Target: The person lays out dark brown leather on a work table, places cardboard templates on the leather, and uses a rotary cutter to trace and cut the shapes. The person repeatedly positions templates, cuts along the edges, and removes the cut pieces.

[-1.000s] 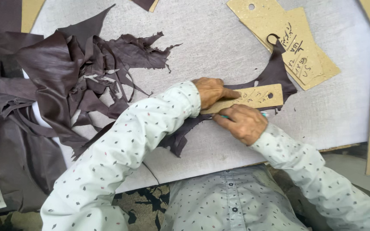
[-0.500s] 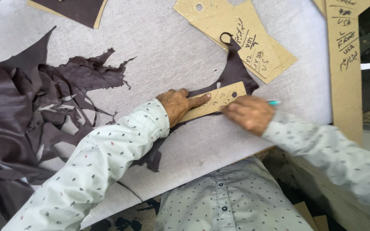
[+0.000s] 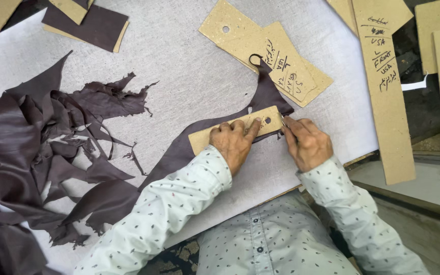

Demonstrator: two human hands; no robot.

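Grey cloth-covered bench (image 3: 179,76) strewn with dark leather scraps (image 3: 36,147). Left hand (image 3: 235,145), fingers spread flat, presses a small cardboard template (image 3: 215,136) onto a dark leather strip (image 3: 268,94). Right hand (image 3: 306,142), clenched around a thin tool too hidden to identify, touches the template's right end.

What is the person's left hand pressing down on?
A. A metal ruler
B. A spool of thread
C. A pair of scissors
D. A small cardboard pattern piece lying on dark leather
D: the left hand lies flat with fingers spread on a small tan cardboard pattern piece, which sits on a strip of dark leather; the right hand works at the piece's end.
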